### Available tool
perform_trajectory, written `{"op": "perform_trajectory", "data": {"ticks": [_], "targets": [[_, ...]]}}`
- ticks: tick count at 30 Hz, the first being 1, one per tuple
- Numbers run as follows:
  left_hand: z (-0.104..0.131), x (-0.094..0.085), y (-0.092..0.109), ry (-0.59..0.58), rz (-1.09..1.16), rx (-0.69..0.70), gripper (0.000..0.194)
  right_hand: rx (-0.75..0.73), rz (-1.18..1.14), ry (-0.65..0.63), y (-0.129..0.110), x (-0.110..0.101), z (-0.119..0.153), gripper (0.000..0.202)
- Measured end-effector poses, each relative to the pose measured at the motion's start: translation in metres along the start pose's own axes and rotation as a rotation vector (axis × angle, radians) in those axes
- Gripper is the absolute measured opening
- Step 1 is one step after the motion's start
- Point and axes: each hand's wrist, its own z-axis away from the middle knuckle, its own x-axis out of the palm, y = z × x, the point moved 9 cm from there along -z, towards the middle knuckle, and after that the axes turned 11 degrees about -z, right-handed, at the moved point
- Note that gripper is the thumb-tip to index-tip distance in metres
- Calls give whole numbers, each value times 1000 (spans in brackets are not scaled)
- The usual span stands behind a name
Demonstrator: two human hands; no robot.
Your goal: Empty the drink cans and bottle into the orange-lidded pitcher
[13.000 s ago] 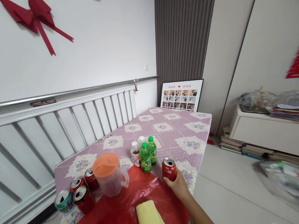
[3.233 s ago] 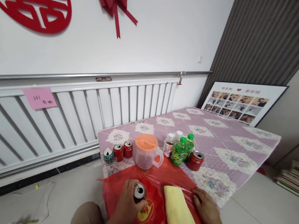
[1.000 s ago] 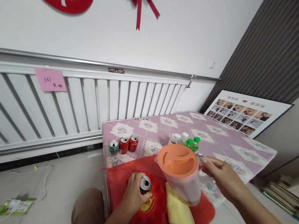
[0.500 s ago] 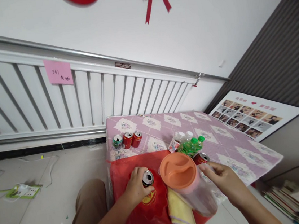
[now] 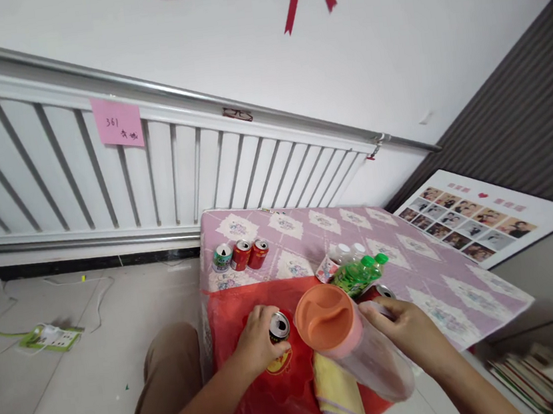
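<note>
My left hand (image 5: 259, 343) is closed around a dark drink can (image 5: 279, 327), whose opened silver top faces up. Beneath the can lies a red scalloped tray (image 5: 291, 386) with a yellow emblem, on a red sheet. My right hand (image 5: 396, 320) grips the side handle of a clear plastic pitcher (image 5: 376, 362) with an orange lid (image 5: 324, 318). The pitcher tilts toward me and its lid is on. A folded yellow cloth (image 5: 337, 391) lies below the pitcher, partly covered by it. Just behind my right hand stands a red can (image 5: 376, 291), partly hidden.
On the flowered tablecloth (image 5: 430, 269), a green can (image 5: 222, 257) and two red cans (image 5: 249, 254) stand at the back left. Clear and green-capped bottles (image 5: 357, 271) cluster behind the pitcher. A radiator (image 5: 164, 160) runs along the wall; a photo board (image 5: 484, 215) leans at right.
My right hand has closed on the pitcher's handle, and the pitcher leans a little more. The left hand still holds the can; the whole view has shifted slightly.
</note>
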Motion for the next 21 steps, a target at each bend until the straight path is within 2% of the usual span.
{"op": "perform_trajectory", "data": {"ticks": [21], "targets": [[-2,-1,1,-7,-24,-3,62,-76,142,-57,-19,24,-15,39]]}}
